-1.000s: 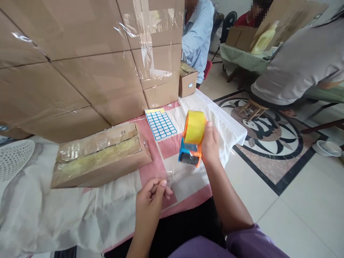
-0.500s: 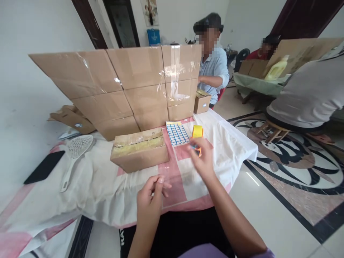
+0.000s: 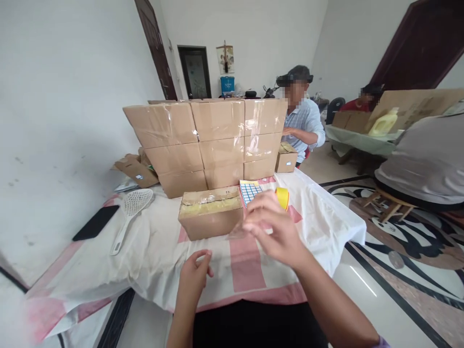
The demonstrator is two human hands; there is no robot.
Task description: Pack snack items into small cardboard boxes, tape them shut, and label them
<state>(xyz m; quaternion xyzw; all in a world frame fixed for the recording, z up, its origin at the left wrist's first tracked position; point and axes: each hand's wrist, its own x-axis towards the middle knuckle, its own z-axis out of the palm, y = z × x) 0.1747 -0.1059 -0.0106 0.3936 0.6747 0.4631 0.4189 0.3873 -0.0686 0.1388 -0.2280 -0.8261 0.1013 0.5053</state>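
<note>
Near the long brown cardboard box (image 3: 210, 224), the right hand (image 3: 277, 233) pinches a thin clear plastic strip (image 3: 236, 233), probably light and floppy, best held by its edge, while the left hand (image 3: 193, 274) curls loosely, empty

A white skimmer (image 3: 137, 202) lay just beside a flat black object (image 3: 96, 223). On the rear wall, a picture scroll (image 3: 225, 59) hung above a blue container (image 3: 227, 85), to the right of a dark door (image 3: 195, 73). A yellow bottle (image 3: 384, 122) stood on a second table (image 3: 348, 139); nearby, a person in a grey top (image 3: 420, 157) sat on a wooden stool (image 3: 392, 205).
</note>
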